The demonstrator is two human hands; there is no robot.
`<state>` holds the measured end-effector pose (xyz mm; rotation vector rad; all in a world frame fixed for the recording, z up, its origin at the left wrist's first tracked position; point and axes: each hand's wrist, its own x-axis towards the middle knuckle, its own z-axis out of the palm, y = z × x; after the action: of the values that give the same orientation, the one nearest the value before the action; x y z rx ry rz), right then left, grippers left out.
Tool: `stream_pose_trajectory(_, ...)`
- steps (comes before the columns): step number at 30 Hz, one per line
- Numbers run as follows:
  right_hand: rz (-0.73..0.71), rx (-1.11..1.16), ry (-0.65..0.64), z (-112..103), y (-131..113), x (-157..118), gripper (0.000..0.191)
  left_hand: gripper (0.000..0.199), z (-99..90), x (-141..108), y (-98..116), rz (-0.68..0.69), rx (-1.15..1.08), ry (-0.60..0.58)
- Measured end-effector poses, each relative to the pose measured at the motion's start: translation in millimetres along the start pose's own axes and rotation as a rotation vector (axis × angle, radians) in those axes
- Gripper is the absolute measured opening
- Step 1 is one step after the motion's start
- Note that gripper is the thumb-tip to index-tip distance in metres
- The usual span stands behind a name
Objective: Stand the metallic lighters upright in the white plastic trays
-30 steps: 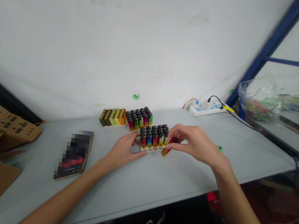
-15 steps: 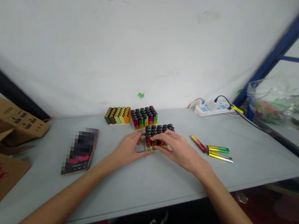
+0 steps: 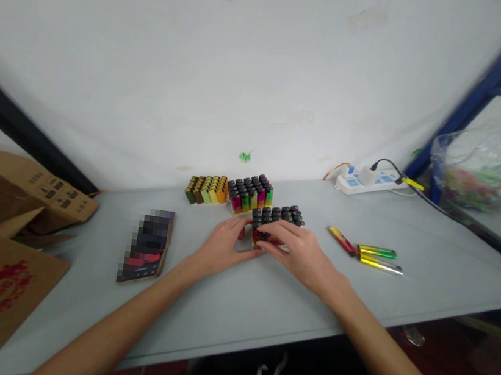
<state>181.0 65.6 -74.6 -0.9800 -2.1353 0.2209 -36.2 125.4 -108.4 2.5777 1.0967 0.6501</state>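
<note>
In the middle of the table stands a tray of lighters [image 3: 278, 214], upright in rows with black tops. My left hand [image 3: 223, 246] is curled round the tray's left front corner, its thumb along the front. From the right, my right hand [image 3: 301, 252] reaches over the front row, fingers bent and closed on a lighter there; the fingers partly hide it. Behind this tray sits a second group of colourful lighters [image 3: 249, 195]. Beside that is a block of lighter-shaped pieces [image 3: 207, 190] in gold, green and orange.
Three loose lighters lie to the right, among them a red and yellow one [image 3: 342, 241]. A white power strip [image 3: 366, 181] with cables rests by the wall. At left are a phone [image 3: 146, 247] and cardboard boxes [image 3: 0, 296]. A plastic bag [image 3: 479, 162] is at far right.
The view has shifted a little, so everything sits slightly further right. Both hands stay at the same tray; my right fingers have moved slightly over the front lighters.
</note>
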Motion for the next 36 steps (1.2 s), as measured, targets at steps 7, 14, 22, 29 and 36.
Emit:
stream_pose_trajectory(7,0.099,0.016,0.077,10,-6,-2,0.011,0.052,2.1,0,-2,0.000,0.009,-0.001)
stream_pose_trajectory(14,0.149,-0.082,0.043,15,-15,1,0.006,0.049,4.7,0,-6,-0.005,0.017,0.000)
stream_pose_trajectory(22,0.083,-0.111,-0.082,4,-4,4,0.013,0.053,2.6,0,-3,-0.006,0.016,-0.005)
stream_pose_trajectory(29,0.101,-0.209,-0.087,4,-17,4,0.033,0.048,2.3,0,-2,0.002,0.017,0.012)
stream_pose_trajectory(36,0.222,-0.286,-0.184,-52,-2,-7,0.029,0.065,3.4,0,-6,0.002,0.021,0.017)
